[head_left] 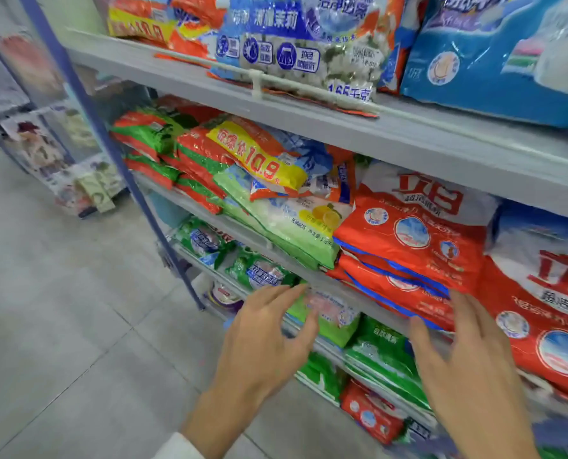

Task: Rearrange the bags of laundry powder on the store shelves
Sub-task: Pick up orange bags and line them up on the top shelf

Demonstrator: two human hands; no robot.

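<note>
Nearest the camera, the left hand (269, 339) is open with fingers spread and holds nothing. It hovers below and to the left of the stack of red bags (408, 246), and a white sleeve (180, 447) shows at its wrist. The right hand (471, 366) is also open and empty, its fingers fanned just under the front lower edge of the stack. Motion blur hides whether the fingertips touch the plastic.

The bags of laundry powder fill the grey shelves (408, 134). On the level below the stack lie green bags (382, 356), partly behind the hands. Just to the right of the stack, a larger red bag (547, 326) leans out over the shelf edge. Touching the stack's left side is a pale green bag with a lemon print (286, 226), lying flat. A bag with a yellow band (262, 160) rests tilted on top of it. Farther left of the stack sit piles of red-and-green bags (163, 140).

One level above the stack, a blue-and-white bag (296, 38) overhangs the edge, and a blue bag (494, 61) lies up and to the right. Well to the left of the stack a blue upright post (110, 134) frames the unit, with the grey tiled floor (60, 326) beyond it
</note>
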